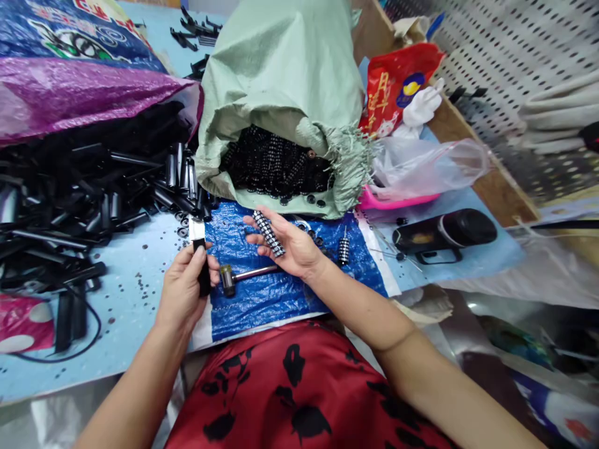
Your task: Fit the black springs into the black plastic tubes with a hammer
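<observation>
My left hand is closed around a flat black piece with a pale, shiny upper end; its exact kind I cannot make out. Palm up, my right hand holds a ribbed black-and-white roller across its fingers. Between the hands, a small mallet lies on the blue woven sheet, part of its handle hidden by my right hand. A second ribbed roller stands on the sheet to the right. Just beyond, a pale green sack gapes open, full of small dark ribbed parts.
Black plastic parts are heaped at the left, spilling from a purple-and-blue bag. On the right are a black flask, a clear plastic bag over a pink tray, and a red packet. A wooden edge borders the table.
</observation>
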The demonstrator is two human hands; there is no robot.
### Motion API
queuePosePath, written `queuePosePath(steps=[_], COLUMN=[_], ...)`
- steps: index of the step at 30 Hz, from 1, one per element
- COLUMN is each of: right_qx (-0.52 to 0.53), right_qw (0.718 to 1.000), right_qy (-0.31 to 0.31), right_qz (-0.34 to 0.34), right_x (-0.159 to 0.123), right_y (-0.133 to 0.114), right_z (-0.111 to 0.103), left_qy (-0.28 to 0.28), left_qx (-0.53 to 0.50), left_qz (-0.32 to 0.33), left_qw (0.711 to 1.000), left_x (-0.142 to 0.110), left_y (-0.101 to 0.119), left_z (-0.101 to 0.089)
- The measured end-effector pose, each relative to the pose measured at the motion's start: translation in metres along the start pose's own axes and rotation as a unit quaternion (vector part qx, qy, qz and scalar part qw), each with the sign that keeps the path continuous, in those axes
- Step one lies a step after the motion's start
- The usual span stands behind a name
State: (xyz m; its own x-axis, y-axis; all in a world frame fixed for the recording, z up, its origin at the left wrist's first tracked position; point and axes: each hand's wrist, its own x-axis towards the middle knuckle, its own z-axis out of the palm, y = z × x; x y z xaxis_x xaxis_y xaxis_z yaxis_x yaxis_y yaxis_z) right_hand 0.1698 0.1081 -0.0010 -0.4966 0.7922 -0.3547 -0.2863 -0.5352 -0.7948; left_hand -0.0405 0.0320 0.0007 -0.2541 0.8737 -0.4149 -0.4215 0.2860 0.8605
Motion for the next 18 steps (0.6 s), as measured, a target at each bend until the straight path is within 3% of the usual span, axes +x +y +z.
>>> queuePosePath(steps=[3, 6, 11, 18], right_qx=[0.012, -0.009, -0.043, 0.003], right_qw=[0.997, 0.996, 0.999, 0.997], right_qy=[0.006, -0.015, -0.017, 0.052], right_qz=[0.073, 0.087, 0.007, -0.060], right_x=[-0.006, -0.010, -0.019, -0.032], right_y=[0.004, 0.009, 0.020, 0.039], right_z=[0.005, 0.005, 0.013, 0.032], left_qy=[-0.025, -0.038, -0.066, -0.030], left_qx=[0.018, 0.055, 0.121, 0.149], left_qz=[0.026, 0.037, 0.053, 0.118], left_qw=[0.999, 0.997, 0.989, 0.981], left_x=[-0.011, -0.024, -0.038, -0.043], left_y=[-0.006, -0.015, -0.028, -0.030], left_z=[-0.002, -0.004, 0.000, 0.027])
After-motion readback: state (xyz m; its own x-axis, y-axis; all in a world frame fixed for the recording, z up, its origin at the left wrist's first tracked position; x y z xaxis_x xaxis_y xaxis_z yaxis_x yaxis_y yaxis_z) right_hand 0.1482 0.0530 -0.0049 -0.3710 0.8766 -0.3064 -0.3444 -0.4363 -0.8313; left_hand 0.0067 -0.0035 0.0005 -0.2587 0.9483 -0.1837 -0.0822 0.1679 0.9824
